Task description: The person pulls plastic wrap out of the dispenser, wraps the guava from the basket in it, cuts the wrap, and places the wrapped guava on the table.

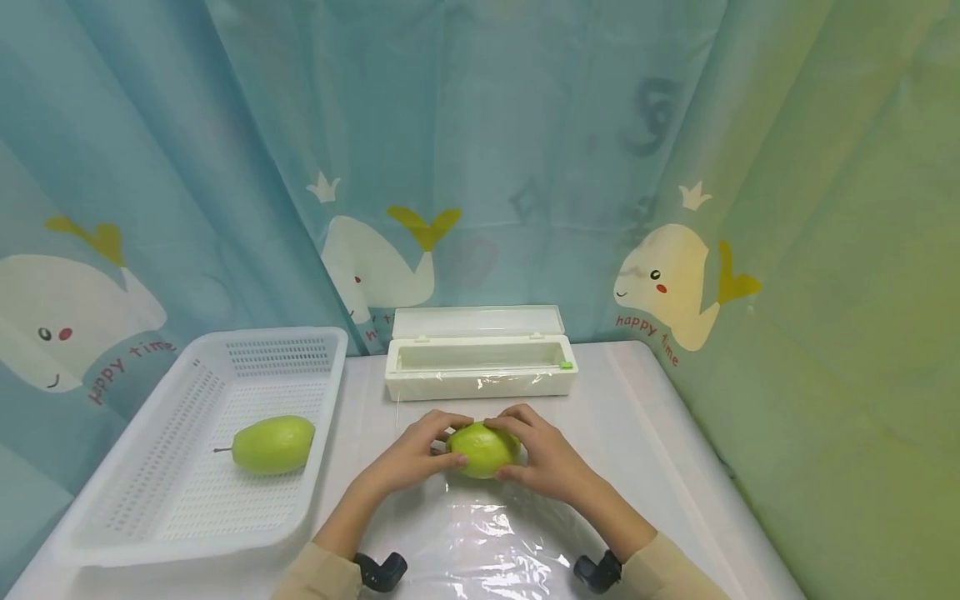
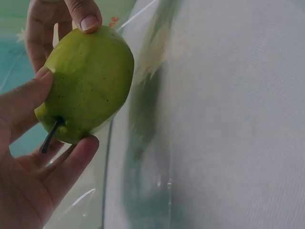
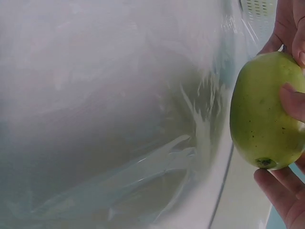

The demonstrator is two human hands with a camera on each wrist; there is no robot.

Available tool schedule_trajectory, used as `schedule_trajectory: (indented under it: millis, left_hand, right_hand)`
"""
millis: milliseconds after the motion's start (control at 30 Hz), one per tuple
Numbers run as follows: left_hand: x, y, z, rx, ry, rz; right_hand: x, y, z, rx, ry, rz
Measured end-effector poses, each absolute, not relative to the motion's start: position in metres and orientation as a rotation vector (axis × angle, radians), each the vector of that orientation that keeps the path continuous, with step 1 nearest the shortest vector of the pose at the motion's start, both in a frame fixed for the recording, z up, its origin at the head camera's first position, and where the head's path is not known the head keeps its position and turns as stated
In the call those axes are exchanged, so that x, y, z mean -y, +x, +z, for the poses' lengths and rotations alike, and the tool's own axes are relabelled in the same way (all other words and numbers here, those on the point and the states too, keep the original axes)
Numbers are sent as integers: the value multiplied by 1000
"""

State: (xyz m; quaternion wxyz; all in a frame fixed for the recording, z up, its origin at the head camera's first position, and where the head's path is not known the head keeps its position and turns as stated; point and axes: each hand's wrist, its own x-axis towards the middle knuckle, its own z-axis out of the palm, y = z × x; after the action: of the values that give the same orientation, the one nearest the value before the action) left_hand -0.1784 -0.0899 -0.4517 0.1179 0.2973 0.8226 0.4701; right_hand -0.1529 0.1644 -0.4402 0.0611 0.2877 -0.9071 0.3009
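Note:
Both hands hold one green pear between them, in front of the dispenser. My left hand grips the stem end, thumb at the near side and fingers round the far side. At the opposite end, my right hand grips it the same way. The left wrist view shows the pear with its dark stem beside the left palm; its blossom end shows in the right wrist view. Beneath lies a sheet of clear cling film, shiny and wrinkled, stretching toward me from the dispenser. Whether the pear touches the film cannot be told.
A white cling film dispenser with its lid up and a green cutter slider stands at the table's back. To the left, a white plastic basket holds another green pear. Whale-print curtains hang behind and beside the table.

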Motion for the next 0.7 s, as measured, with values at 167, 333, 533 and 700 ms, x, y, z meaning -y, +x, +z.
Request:
schedule_trajectory:
  millis: [167, 333, 533, 700]
  left_hand:
    - [86, -179, -454, -2419, 863, 1354]
    - [83, -180, -457, -2426, 877, 1335]
    - [82, -180, -460, -2435, 864, 1313]
    - [82, -180, -461, -2445, 865, 1307]
  right_hand:
    - [-167, -153, -444, 2761, 857, 902]
    - [-169, -152, -447, 2769, 846, 914]
    - [-171, -153, -451, 2769, 855, 916]
    - [-172, -153, -453, 2764, 864, 908]
